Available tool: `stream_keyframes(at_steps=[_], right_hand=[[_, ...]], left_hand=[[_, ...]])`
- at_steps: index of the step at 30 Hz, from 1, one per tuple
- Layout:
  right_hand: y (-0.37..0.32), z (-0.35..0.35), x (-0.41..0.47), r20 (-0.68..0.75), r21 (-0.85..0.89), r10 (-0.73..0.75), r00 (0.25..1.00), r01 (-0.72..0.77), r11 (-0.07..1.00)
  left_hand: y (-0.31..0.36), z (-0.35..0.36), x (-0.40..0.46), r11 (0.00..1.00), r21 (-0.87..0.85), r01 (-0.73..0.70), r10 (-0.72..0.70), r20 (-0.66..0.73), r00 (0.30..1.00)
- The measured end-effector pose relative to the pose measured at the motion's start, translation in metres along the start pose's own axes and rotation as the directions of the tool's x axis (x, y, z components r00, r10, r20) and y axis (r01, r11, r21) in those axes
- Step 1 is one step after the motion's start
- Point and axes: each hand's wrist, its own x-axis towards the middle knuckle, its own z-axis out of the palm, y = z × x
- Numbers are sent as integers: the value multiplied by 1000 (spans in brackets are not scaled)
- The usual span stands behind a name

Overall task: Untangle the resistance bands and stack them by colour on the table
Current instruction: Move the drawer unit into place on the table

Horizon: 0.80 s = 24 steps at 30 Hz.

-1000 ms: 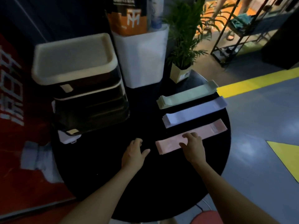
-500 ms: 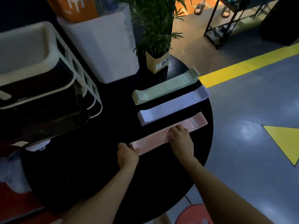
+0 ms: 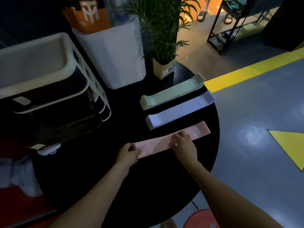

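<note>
Three flat stacks of resistance bands lie side by side on the round black table [image 3: 115,186]: a green stack [image 3: 172,93] farthest, a lilac stack [image 3: 181,111] in the middle, a pink stack [image 3: 164,143] nearest. My left hand [image 3: 128,154] grips the near left end of the pink stack with curled fingers. My right hand [image 3: 184,144] rests flat on the pink stack's middle, fingers pointing left and covering part of it.
A tiered white-and-black storage cart [image 3: 49,99] stands at the table's left. A white bin [image 3: 113,53] and a potted plant [image 3: 164,46] are at the back. The table's right edge drops to grey floor with a yellow line [image 3: 246,71].
My left hand moved from the bare table onto the pink stack's left end and closed on it. My right hand stayed on the pink stack. The camera shifted a little.
</note>
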Motion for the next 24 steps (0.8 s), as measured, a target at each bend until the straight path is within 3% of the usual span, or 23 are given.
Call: stream_keyframes(at_steps=[4,7,14,18,20,24], right_hand=[[-28,16,-9,108,114,-74,991,62,992],[-43,18,-12,157,297,-78,985,28,955],[-32,-22,-2,247,583,-57,967,-102,806],[-14,-34,-3,285,690,-42,958,-175,702],[-4,-35,-2,293,704,-1,956,-215,677],[8,-32,4,244,570,120,962,-242,785]], left_hand=[[1,-39,-6,999,-24,-40,40,-21,999],[6,-51,-9,995,11,-96,96,-38,995],[33,21,-25,944,198,-265,264,29,964],[40,58,-28,925,190,-328,308,129,943],[39,68,-25,928,165,-334,297,214,931],[39,83,-20,916,194,-352,284,307,908]])
